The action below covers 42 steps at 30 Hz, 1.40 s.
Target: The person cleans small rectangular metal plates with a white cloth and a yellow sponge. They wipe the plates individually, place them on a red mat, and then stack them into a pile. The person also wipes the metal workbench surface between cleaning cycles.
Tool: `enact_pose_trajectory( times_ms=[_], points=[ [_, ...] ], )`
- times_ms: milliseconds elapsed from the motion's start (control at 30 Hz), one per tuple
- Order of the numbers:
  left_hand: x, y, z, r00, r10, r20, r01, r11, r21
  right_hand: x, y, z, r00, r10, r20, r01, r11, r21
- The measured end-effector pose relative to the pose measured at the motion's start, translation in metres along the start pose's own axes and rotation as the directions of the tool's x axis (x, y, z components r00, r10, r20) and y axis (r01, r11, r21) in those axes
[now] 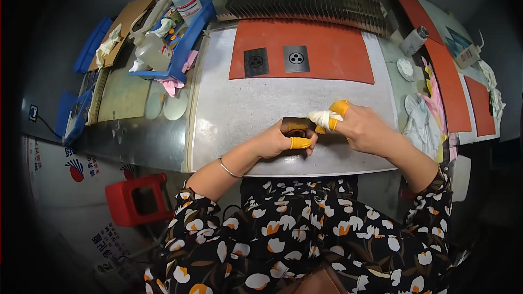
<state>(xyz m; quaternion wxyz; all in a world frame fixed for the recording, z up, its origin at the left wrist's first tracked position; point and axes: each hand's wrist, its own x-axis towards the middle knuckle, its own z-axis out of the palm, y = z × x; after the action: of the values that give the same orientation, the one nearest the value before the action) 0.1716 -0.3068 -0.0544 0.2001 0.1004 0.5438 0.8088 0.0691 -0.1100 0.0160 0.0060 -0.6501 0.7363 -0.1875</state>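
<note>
My left hand (278, 140), with a yellow finger cot on the thumb, is closed on a small dark metal plate (293, 124) that has a round mark in it. Yellow cots also cover fingers of my right hand (360, 125), which pinches a wad of white cloth (322, 116) wrapped at a fingertip. The cloth is beside the plate's right edge; whether it touches cannot be told. Beyond my hands, two similar plates lie on an orange-red mat: a darker one (256, 62) on the left and a lighter one (296, 59) on the right, each with a round three-hole pattern.
Behind the orange-red mat (338, 54) stand long rows of thin dark plates (305, 1). A blue tray (190, 41) with squeeze bottles (186, 1) is at the left. On the right are a grey bottle (414, 41), crumpled white cloth (422, 125) and a red stool (136, 198) sits lower left.
</note>
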Motion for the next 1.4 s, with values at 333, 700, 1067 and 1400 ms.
enact_pose_trajectory(
  times_ms=[333, 700, 1067, 1400],
  points=[
    [0.028, 0.030, -0.011, 0.968, 0.194, -0.161, -0.211, 0.972, -0.099, -0.060, 0.029, 0.032, 0.957, 0.272, -0.103, -0.255, 0.955, 0.153],
    [0.202, 0.040, -0.060, 0.730, -0.041, -0.682, 0.118, 0.991, 0.067, -0.099, 0.036, 0.056, 0.719, 0.678, -0.154, -0.402, 0.586, 0.704],
    [0.031, 0.006, 0.013, 0.886, -0.133, -0.444, -0.035, 0.936, -0.351, -0.001, -0.013, 0.064, 0.802, 0.576, -0.155, -0.058, 0.334, 0.941],
    [-0.152, 0.016, -0.099, 0.251, 0.525, -0.813, 0.285, 0.763, 0.581, 0.010, -0.007, 0.052, 0.863, 0.132, -0.488, 0.005, 0.963, 0.270]
  ],
)
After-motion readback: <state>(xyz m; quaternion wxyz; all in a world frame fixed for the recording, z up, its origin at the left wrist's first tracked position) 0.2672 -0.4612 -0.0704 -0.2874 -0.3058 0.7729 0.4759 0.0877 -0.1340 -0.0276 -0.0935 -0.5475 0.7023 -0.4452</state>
